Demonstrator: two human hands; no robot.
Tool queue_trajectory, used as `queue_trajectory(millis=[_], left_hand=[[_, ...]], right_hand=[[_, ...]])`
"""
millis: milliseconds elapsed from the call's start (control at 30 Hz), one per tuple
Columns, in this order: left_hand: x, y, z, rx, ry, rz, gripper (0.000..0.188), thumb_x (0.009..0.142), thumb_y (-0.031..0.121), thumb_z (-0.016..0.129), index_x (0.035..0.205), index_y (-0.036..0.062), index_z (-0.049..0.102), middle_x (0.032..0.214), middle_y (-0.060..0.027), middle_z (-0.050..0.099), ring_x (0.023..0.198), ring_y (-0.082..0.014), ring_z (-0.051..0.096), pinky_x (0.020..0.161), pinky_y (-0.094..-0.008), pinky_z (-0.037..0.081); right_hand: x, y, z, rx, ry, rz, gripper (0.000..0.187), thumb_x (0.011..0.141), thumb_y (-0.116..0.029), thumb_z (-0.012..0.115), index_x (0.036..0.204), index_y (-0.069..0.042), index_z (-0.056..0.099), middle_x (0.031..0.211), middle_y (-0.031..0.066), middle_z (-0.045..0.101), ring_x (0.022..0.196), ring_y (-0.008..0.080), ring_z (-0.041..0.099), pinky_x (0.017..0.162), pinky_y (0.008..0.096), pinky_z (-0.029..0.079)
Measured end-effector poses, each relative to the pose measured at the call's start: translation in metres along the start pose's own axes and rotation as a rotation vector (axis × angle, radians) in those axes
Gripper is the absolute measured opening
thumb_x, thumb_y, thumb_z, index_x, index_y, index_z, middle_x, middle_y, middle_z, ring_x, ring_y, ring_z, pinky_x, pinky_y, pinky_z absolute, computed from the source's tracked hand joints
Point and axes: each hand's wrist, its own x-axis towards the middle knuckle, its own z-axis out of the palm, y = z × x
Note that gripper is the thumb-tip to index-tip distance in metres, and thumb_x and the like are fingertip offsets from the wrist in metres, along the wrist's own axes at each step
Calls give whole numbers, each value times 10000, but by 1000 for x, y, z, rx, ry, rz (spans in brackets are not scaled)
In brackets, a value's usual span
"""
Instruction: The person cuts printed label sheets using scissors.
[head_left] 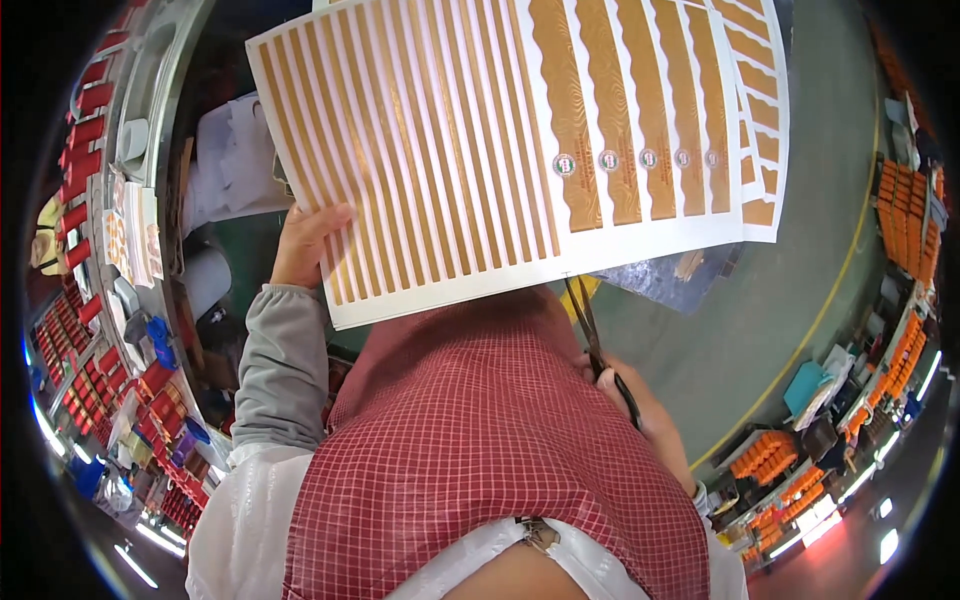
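My left hand (308, 245) grips the left edge of a large white printed sheet (450, 284), thumb on top and fingers behind it. Straight gold stripes cover its left part. Wavy-edged gold bands with small round emblems fill the right part. In my right hand (640, 400) is a pair of dark-handled scissors (592, 340), pointing up. Their tips meet the sheet's lower edge, where the stripes give way to the wavy bands. The blades look slightly parted. Behind the right side, another sheet (765, 190) with gold shapes sticks out.
Beneath the sheet's right part lies a shiny, clear-wrapped dark packet (665, 280). To the left, a bench holds a stack of printed pieces (133, 232), with red items in rows beyond. Racks of orange items (905, 215) line the right, past a green floor (790, 285) with a yellow line.
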Motion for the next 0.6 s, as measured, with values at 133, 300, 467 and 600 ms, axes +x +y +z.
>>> queue_trajectory(millis=[133, 300, 467, 600], left_hand=[[-2, -5, 0, 0, 22, 0, 443, 761, 87, 606, 1164, -31, 464, 1048, -116, 589, 891, -205, 614, 791, -305, 502], [-2, -6, 0, -25, 8, -11, 443, 755, 82, 610, 1158, -30, 467, 1045, -114, 589, 886, -204, 614, 789, -308, 503], [-2, -7, -6, -42, 11, 0, 416, 751, 72, 611, 1137, -25, 488, 1033, -115, 596, 883, -207, 615, 784, -317, 504], [-6, -6, -1, -54, -16, -17, 343, 764, 42, 592, 1102, 3, 545, 1015, -66, 610, 890, -160, 597, 791, -290, 472]], right_hand=[[29, -10, 4, 4, 8, -28, 678, 864, -597, 379, 1052, 34, 540, 822, 117, 576, 811, 218, 562, 740, 312, 438], [47, -6, 8, -26, 45, -55, 729, 850, -640, 341, 1004, 42, 549, 828, 117, 573, 812, 235, 566, 734, 332, 445], [46, -18, 7, -50, 72, -20, 725, 830, -656, 369, 876, 38, 572, 697, 94, 557, 662, 180, 562, 607, 293, 449], [43, -17, 11, -17, 107, 122, 688, 822, -643, 417, 781, 25, 578, 566, 41, 504, 516, 112, 499, 478, 244, 407]])
